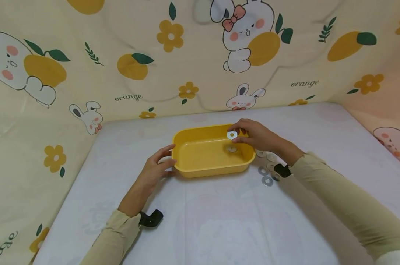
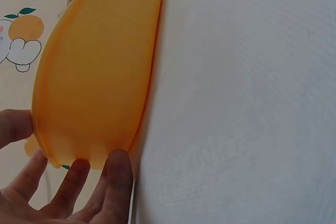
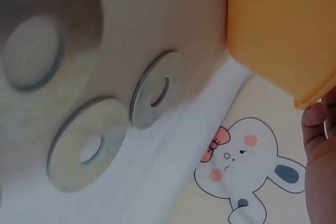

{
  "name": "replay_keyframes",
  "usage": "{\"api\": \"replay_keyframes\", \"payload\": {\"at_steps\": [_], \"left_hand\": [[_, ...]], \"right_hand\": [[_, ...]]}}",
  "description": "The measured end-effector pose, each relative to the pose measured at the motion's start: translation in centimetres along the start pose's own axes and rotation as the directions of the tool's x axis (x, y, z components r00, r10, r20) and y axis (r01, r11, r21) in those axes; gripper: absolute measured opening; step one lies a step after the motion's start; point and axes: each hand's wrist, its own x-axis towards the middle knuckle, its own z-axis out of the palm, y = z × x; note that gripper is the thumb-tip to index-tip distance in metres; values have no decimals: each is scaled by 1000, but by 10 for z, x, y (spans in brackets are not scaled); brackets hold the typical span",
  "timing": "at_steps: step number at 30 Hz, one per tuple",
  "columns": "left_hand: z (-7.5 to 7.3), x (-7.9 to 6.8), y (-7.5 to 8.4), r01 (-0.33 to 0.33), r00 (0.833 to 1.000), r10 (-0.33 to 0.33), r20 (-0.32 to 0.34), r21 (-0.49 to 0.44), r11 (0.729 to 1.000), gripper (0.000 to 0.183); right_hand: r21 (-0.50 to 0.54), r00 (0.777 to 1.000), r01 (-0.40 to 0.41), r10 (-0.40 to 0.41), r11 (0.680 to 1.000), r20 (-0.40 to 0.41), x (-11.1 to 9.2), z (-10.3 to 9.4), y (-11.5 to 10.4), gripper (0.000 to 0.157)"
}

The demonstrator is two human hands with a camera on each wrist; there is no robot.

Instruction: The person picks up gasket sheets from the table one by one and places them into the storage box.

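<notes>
A yellow oblong plastic basin (image 1: 200, 173) stands on the white-covered table. My left hand (image 1: 155, 167) rests its fingertips on the basin's left end; in the left wrist view its fingers (image 2: 77, 179) lie spread against the end wall. Above the basin's right part, my right hand (image 1: 261, 135) pinches a flat metal washer (image 1: 228, 135) between thumb and fingers. Below that one, another washer (image 1: 234, 150) lies on the basin floor. Beside the basin's right end lie several loose washers (image 1: 264, 183), partly under my right wrist; the right wrist view shows flat round washers (image 3: 65, 156) close up.
A cream cloth (image 1: 193, 59) printed with rabbits, oranges and flowers hangs behind the table and along its sides. White cloth (image 1: 220, 217) covers the table in front of the basin. Each wrist wears a small black camera (image 1: 151, 218).
</notes>
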Motion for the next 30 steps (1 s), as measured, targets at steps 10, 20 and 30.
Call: {"api": "replay_keyframes", "payload": {"at_steps": [10, 20, 30], "left_hand": [[-2, 0, -1, 4, 1000, -4, 11, -17, 1000, 57], [-1, 0, 0, -5, 1000, 5, 4, -17, 1000, 57], [-1, 1, 0, -4, 1000, 4, 5, -17, 1000, 57]], "right_hand": [[13, 999, 36, -36, 999, -16, 12, 4, 0, 41], [22, 996, 81, -80, 996, -36, 19, 9, -5, 40], [-23, 998, 52, -53, 998, -22, 27, 13, -4, 44]]}}
